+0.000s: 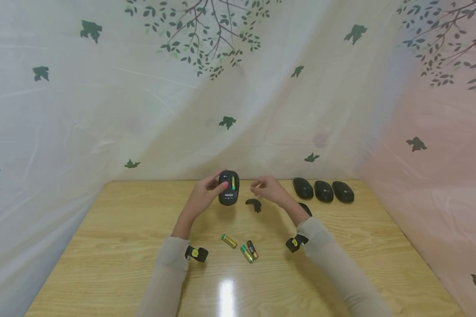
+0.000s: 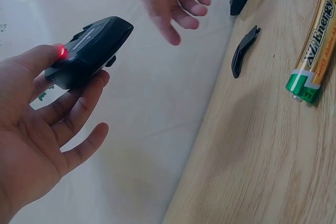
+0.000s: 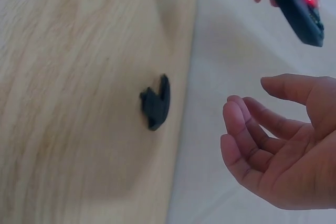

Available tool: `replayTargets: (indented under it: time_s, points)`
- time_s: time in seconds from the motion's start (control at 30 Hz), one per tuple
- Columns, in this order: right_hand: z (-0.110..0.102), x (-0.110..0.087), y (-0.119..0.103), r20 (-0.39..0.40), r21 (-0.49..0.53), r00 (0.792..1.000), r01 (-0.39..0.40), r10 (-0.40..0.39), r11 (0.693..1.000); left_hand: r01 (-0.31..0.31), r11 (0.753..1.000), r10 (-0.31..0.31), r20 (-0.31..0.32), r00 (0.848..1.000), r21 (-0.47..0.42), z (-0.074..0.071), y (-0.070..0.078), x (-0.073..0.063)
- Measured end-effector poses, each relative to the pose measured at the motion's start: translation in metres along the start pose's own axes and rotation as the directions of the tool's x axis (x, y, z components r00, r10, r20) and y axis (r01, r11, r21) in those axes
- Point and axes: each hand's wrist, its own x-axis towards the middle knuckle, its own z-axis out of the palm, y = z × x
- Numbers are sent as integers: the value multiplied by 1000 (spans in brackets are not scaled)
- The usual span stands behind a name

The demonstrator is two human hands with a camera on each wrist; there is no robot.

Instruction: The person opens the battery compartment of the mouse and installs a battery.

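Note:
My left hand (image 1: 207,192) grips a black computer mouse (image 1: 228,198), its underside turned up with a battery (image 1: 233,182) in the uncovered compartment. A red light glows on my thumb in both wrist views. My right hand (image 1: 270,189) hovers to the right of the mouse, fingers loosely bent and holding nothing. Below it on the table lies a small black battery cover (image 1: 254,204), which appears as a curved piece in the right wrist view. Nearer the front are a gold-and-green battery (image 1: 229,241), another green-ended battery (image 1: 247,254) and a darker battery (image 1: 252,249).
Three black mice stand in a row at the back right, the closest being the left mouse (image 1: 303,188). Another black mouse (image 1: 306,209) is partly hidden behind my right forearm. A patterned cloth (image 1: 174,145) hangs behind the wooden table (image 1: 127,233).

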Motion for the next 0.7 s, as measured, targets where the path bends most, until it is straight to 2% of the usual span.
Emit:
replayTargets:
  time_s: [0.13,0.37,0.6,0.7]
  points:
    - [3,4,12,-7,-2,997,-76,76,997,-17,1000,17,-6,1000,-2,0,-2,1]
    - [8,8,25,-12,-51,979,-202,202,978,-22,1000,22,-1,1000,4,-3,-2,0]
    - [10,12,34,11,-86,961,-273,275,958,-15,1000,15,-8,1000,19,2,-32,12]
    - [12,12,36,12,-98,961,-275,277,956,-28,999,28,-12,1000,16,3,-36,13]
